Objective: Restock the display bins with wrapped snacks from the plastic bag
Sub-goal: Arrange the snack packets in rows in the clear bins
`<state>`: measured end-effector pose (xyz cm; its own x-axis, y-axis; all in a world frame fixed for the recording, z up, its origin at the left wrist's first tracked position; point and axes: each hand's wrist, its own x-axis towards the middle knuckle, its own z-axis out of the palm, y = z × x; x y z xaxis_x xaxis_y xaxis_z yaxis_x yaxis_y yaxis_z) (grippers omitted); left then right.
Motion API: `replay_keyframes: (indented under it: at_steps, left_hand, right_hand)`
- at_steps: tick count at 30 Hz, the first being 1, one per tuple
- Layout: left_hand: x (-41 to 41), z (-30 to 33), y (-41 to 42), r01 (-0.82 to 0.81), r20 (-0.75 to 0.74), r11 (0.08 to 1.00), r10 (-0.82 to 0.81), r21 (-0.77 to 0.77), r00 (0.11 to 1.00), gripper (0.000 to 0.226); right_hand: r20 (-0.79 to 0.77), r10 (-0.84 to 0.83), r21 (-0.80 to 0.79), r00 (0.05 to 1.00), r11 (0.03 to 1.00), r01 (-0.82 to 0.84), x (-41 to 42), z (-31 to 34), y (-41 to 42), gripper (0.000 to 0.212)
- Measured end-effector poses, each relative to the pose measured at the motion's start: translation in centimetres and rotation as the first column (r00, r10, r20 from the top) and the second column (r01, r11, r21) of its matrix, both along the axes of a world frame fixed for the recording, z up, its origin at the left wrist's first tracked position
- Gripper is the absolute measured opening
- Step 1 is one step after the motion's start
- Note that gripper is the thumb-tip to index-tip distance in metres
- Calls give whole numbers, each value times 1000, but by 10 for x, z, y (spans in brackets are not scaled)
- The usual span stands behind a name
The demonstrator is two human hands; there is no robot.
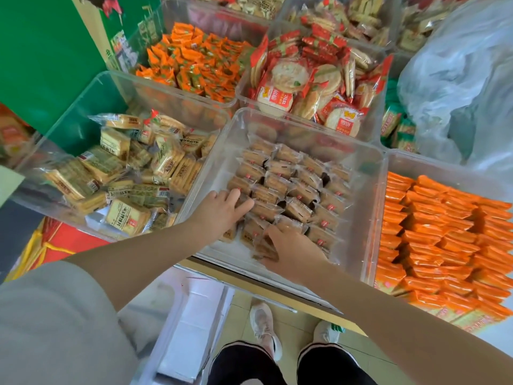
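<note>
A clear display bin [369, 173] in the middle holds rows of small brown wrapped snacks [297, 187]. My left hand [222, 208] lies inside it at the near left, fingers stretched flat onto the packets. My right hand [294, 250] is at the bin's near edge, its fingers curled round a few brown wrapped packets [265, 247]. A large translucent plastic bag [460, 79] sits at the upper right, resting over the bins there.
Around the middle bin stand other clear bins: yellow cracker packs [133, 173] to the left, orange packets [444, 234] to the right, orange sweets [200, 59] and round rice crackers [311, 81] behind. A green board [41, 51] stands at the far left. My feet [263, 326] show on the floor below.
</note>
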<state>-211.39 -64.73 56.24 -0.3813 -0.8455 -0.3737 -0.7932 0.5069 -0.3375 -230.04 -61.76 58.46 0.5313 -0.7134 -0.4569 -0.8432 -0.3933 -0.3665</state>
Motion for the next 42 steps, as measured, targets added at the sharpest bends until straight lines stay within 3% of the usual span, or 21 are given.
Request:
replay_keyframes:
  at_steps: [3, 5, 8, 11, 15, 17, 19, 22, 27, 32, 38, 42]
  left_hand:
    - [7, -5, -2, 116, -38, 982, -123, -150, 992, 84]
    - [6, 1, 0, 124, 3, 989, -124, -74, 992, 76]
    - [6, 0, 0, 72, -67, 997, -70, 27, 995, 73]
    - [9, 6, 3, 48, -195, 998, -40, 35, 980, 86]
    - [10, 1, 6, 200, -376, 979, -196, -29, 906, 88]
    - [-1, 6, 6, 243, -371, 970, -216, 27, 903, 83]
    - [-11, 5, 5, 247, -312, 964, -205, 103, 928, 78]
    - [-18, 4, 6, 212, -233, 970, -180, 119, 956, 67]
    - [-19, 8, 9, 221, -207, 971, -199, 89, 958, 61]
    - [-21, 6, 10, 194, -190, 975, -172, 104, 966, 59]
    - [-17, 8, 6, 168, -225, 971, -128, 170, 966, 63]
    - [-19, 10, 5, 157, -247, 969, -108, 188, 963, 58]
  right_hand:
    - [-6, 24, -83, 1000, 996, -24, 21, -4, -5, 40]
    - [-43, 12, -173, 999, 985, -19, 31, -10, -7, 41]
    - [-105, 22, -276, 994, 960, -50, 37, -23, -9, 49]
    - [-71, 7, -238, 997, 971, -24, 27, -18, -11, 58]
    - [13, -143, -191, 990, 971, 143, -25, 1, -17, 51]
    - [-47, -134, -165, 990, 978, 124, -47, 6, -16, 41]
    - [-157, -11, -147, 988, 989, -12, -49, 5, -14, 36]
    - [-265, 136, -214, 954, 957, -196, -35, 3, -12, 42]
    - [-365, 144, -226, 920, 945, -238, -18, -9, -5, 53]
    - [-317, 13, -286, 948, 952, -109, -16, -15, -8, 38]
    - [-164, -212, -109, 964, 975, 196, -35, -2, -18, 33]
    - [-181, -193, -160, 964, 973, 165, -38, 2, -16, 35]
